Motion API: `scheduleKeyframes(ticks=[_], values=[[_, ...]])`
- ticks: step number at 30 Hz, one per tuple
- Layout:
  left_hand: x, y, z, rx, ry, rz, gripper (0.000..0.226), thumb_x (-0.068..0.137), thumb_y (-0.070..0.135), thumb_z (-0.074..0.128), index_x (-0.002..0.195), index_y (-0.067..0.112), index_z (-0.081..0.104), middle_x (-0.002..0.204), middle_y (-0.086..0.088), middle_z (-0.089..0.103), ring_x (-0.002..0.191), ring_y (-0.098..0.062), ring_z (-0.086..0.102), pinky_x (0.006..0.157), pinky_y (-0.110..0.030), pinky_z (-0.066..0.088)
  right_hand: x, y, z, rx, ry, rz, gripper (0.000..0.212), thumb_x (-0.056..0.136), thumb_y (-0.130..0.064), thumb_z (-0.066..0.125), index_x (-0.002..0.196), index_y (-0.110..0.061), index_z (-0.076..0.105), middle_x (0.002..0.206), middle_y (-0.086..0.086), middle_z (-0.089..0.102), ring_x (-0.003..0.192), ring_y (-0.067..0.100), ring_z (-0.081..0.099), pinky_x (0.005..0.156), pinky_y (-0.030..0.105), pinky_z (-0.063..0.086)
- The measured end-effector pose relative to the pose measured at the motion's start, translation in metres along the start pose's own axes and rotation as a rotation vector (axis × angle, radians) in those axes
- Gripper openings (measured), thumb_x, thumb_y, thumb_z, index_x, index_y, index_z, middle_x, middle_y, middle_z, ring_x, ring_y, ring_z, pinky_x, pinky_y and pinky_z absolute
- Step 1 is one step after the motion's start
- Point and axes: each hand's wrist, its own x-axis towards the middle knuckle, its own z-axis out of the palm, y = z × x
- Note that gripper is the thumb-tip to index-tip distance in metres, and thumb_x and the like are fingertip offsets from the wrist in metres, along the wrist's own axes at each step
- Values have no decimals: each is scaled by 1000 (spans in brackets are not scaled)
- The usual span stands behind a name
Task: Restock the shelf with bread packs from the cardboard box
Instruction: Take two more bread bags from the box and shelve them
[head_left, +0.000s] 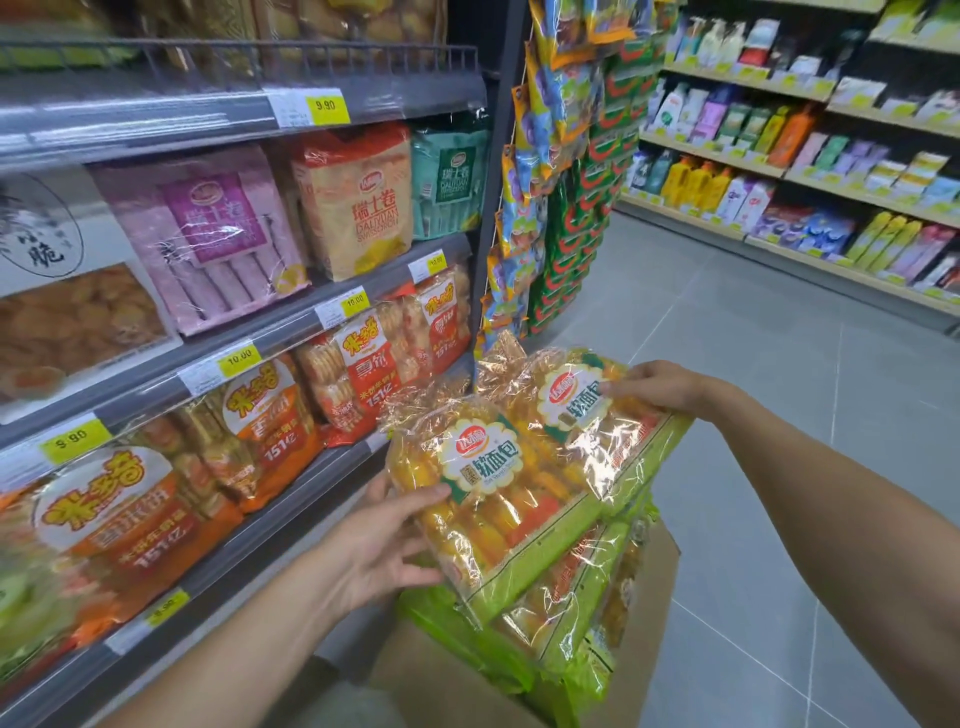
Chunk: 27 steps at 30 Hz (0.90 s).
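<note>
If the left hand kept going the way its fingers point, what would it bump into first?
The left hand already grips the nearer bread pack, so it would push straight into that pack.

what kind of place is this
Likely a supermarket aisle: grey metal shelves stocked with bagged snacks, yellow price tags on their edges, and coloured plastic bottles on the far shelving.
</note>
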Motion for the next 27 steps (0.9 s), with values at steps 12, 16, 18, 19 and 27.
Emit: scheduleKeyframes(ticks=[12,16,18,19,27], values=[[-11,21,4,97,-65,154,80,79,-1,76,144,35,44,128,-19,68,99,-41,74,71,-64,60,-33,-17,-26,110,73,-118,65,74,-59,79,120,-16,65,102,6,75,79,20,76,78,36,62],[-12,42,2,181,-49,265,71,86,-2,74,132,45,48,114,-9,75,88,-28,78,65,-51,60,-47,-32,-37,159,165,-167,49,78,-55,77,109,-18,66,99,-4,72,86,19,73,80,31,57],[-15,57,-3,222,-38,333,81,81,5,82,133,55,46,120,-8,72,92,-26,75,68,-50,60,-48,-40,-42,228,200,-211,47,77,-53,79,108,-19,69,89,-2,74,79,18,75,70,26,59],[-17,66,-5,243,-34,361,88,76,8,86,134,59,45,125,-7,70,99,-29,74,72,-54,60,-49,-45,-43,278,213,-232,44,79,-49,79,110,-20,68,83,-2,72,72,15,74,59,19,56],[-58,145,-33,326,40,652,68,87,-7,70,136,38,52,96,-4,76,63,-15,69,62,-37,55,-37,-91,-30,554,379,-355,83,68,-75,76,131,-22,60,119,4,68,87,12,64,70,29,54]])
